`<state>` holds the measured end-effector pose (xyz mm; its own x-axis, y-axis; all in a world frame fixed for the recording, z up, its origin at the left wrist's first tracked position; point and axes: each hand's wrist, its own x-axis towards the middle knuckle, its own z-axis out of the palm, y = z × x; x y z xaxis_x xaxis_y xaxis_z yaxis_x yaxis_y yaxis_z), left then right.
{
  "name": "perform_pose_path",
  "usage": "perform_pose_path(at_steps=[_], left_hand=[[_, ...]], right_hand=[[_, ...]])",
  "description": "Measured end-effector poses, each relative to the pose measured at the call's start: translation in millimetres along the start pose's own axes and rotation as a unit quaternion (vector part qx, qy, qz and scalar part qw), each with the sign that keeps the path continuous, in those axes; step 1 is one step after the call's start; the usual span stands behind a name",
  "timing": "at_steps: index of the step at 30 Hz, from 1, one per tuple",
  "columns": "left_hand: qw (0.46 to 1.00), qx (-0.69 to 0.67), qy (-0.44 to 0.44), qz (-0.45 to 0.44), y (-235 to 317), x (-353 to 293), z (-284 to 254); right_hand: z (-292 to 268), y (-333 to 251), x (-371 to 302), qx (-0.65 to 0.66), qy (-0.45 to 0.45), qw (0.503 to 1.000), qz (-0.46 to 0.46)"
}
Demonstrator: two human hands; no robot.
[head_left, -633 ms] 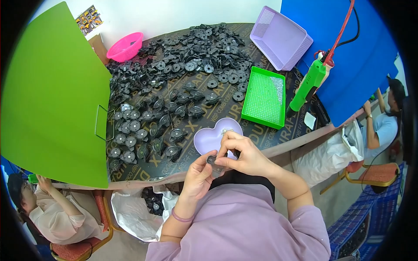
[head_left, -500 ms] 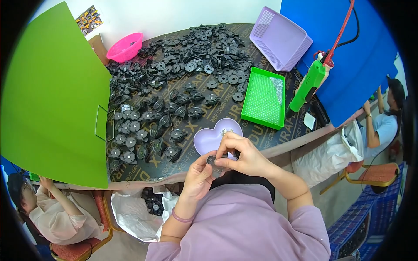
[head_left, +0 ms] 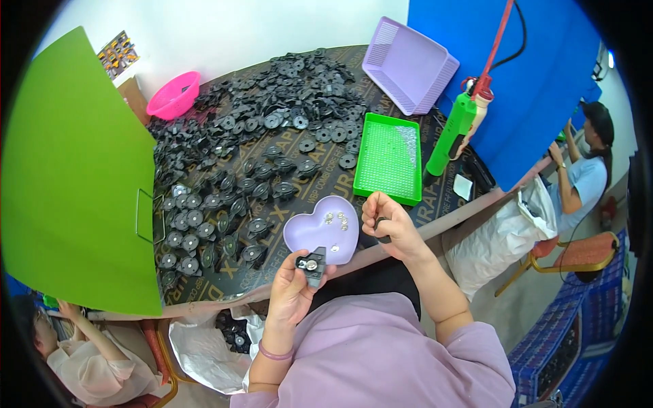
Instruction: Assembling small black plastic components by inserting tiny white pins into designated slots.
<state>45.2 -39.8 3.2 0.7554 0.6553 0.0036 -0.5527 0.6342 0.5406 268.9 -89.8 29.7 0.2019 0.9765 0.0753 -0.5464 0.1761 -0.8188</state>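
Note:
In the lower middle my left hand grips a dark plastic part between thumb and fingers. A round, shiny metal piece sits in the part's upper face. To the right, my right hand is raised with curled fingers around a small black piece; most of that piece is hidden by the hand. A lilac heart-shaped bowl stands at the table edge just beyond my left hand, with several small round metal pieces inside.
Many black plastic parts cover the table's left and back. A green tray holds small metal bits. Beside it hangs a green electric screwdriver. A lilac basket and pink basket stand behind. Co-workers sit on both sides.
My hands have come apart: the right moved up and away from the part, the left turned it so the round metal piece shows. The whole view has shifted slightly.

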Motion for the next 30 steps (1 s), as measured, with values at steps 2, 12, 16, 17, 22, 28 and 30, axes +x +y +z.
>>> perform_pose_path(at_steps=[2, 12, 16, 17, 22, 28, 30], left_hand=[[1.0, -0.001, 0.009, 0.007, 1.1, -0.5, 0.2], [1.0, 0.003, 0.007, 0.013, 1.1, 1.5, 0.7], [1.0, -0.003, -0.002, 0.008, 3.0, 1.1, -3.2], [1.0, -0.004, -0.004, 0.01, 2.8, 1.2, -4.4], [1.0, 0.006, -0.005, 0.02, 1.4, 3.8, -5.3], [0.999, 0.04, 0.014, 0.004, 0.5, 3.1, -1.8], [0.999, 0.05, 0.019, -0.001, -5.3, 5.3, -1.4]], right_hand=[[-12.8, 2.9, 1.0, -0.164, 0.043, 0.983, -0.066], [-26.8, -2.7, -16.1, -0.645, 0.074, 0.717, -0.254], [-36.7, -8.3, -31.9, -0.653, 0.113, 0.721, -0.202], [-37.8, -6.8, -34.4, -0.682, 0.085, 0.698, -0.204], [-39.6, 1.1, -37.8, -0.735, 0.052, 0.653, -0.174], [-8.0, -12.4, -38.0, -0.451, 0.07, 0.878, -0.144], [17.4, -17.2, -40.1, -0.464, -0.004, 0.866, -0.188]])
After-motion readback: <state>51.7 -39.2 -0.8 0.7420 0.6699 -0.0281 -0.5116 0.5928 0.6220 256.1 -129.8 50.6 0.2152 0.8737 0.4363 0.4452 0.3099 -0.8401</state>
